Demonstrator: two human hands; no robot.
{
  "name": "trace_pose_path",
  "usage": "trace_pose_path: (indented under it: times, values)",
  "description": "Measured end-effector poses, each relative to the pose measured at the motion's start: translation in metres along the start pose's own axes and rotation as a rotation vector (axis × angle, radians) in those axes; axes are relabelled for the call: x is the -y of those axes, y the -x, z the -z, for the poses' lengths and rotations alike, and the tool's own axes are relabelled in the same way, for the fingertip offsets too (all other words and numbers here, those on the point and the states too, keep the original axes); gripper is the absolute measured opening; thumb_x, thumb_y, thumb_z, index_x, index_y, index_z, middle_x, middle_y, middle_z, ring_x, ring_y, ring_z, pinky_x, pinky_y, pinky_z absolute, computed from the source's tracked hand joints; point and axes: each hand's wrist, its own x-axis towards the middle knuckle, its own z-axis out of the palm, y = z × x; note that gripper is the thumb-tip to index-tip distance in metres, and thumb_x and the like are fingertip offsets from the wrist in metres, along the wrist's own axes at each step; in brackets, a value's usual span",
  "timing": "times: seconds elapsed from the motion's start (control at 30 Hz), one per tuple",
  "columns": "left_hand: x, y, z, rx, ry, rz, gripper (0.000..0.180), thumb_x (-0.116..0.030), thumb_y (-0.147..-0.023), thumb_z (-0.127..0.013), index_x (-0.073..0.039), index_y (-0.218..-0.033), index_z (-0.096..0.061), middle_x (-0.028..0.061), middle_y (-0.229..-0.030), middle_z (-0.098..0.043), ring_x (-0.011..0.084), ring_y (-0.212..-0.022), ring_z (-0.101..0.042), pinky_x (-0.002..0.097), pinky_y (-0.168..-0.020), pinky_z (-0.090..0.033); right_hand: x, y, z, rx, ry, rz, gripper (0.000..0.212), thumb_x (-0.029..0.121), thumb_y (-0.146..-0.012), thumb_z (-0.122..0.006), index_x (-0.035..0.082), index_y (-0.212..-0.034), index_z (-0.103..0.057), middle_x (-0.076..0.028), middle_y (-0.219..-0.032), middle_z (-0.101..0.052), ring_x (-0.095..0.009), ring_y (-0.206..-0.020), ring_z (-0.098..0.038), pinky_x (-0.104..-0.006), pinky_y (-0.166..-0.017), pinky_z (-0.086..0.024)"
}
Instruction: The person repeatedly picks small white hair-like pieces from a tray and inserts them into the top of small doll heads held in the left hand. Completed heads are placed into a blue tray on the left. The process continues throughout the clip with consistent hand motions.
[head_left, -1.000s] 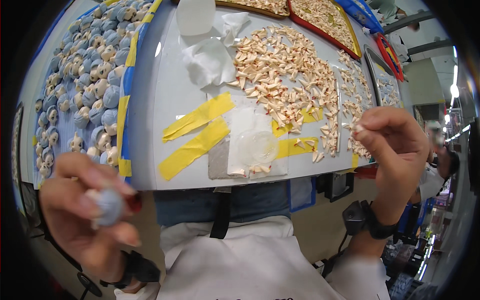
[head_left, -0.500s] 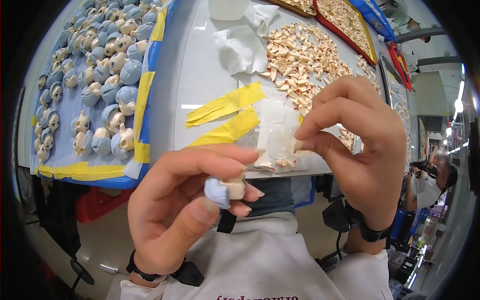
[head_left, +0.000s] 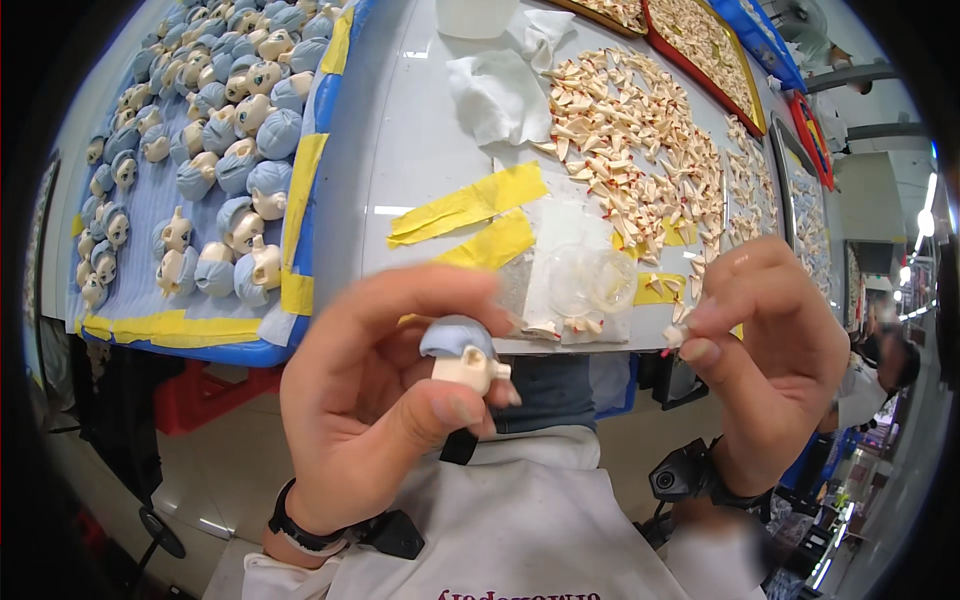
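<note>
A small doll head with light-blue hair is gripped between the thumb and fingers of my left hand, in front of the table edge. It is tilted, with a peg sticking out toward the right. My right hand pinches a tiny cream piece with a red tip between thumb and fingertips, to the right of the head and apart from it. Past my hands, a round clear plastic dish rests on white paper. Beyond it, many similar pointed cream pieces with red tips lie in a pile.
On the left, a blue tray edged with yellow tape holds many blue-haired doll heads. Yellow tape strips, a crumpled white cloth and a translucent tub lie on the table. Farther right are a red-rimmed tray of pieces and several people.
My right hand has moved right and down from the clear dish, the cream piece now showing in its pinch. In my left hand the doll head has turned, its blue hair now on top.
</note>
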Motion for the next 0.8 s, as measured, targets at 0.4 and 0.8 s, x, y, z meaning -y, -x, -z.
trace_pose_path:
  times: [0.4, 0.8]
  values:
    - [0.006, 0.001, -0.003, 0.205, 0.175, -0.065, 0.037, -0.032, -0.076, -0.069, -0.012, -0.099, -0.047, 0.0139, -0.100, -0.054, 0.0186, -0.071, -0.056, 0.0197, -0.049, -0.040, -0.018, 0.020, -0.006, -0.147, -0.409, -0.124, 0.021, 0.016, -0.073, -0.069, 0.005, -0.077, -0.051, -0.005, -0.075, -0.048, -0.013, -0.067, -0.043, -0.0243, -0.062, -0.033]
    - [0.004, 0.003, -0.021, 0.134, 0.068, -0.081, 0.041, -0.018, -0.070, -0.074, -0.002, -0.100, -0.052, 0.0235, -0.106, -0.054, 0.0214, -0.074, -0.061, 0.0210, -0.056, -0.049, -0.011, 0.028, -0.015, -0.152, -0.547, -0.131, 0.028, 0.023, -0.074, -0.071, 0.008, -0.074, -0.047, -0.003, -0.071, -0.045, -0.011, -0.063, -0.042, -0.0237, -0.057, -0.032]
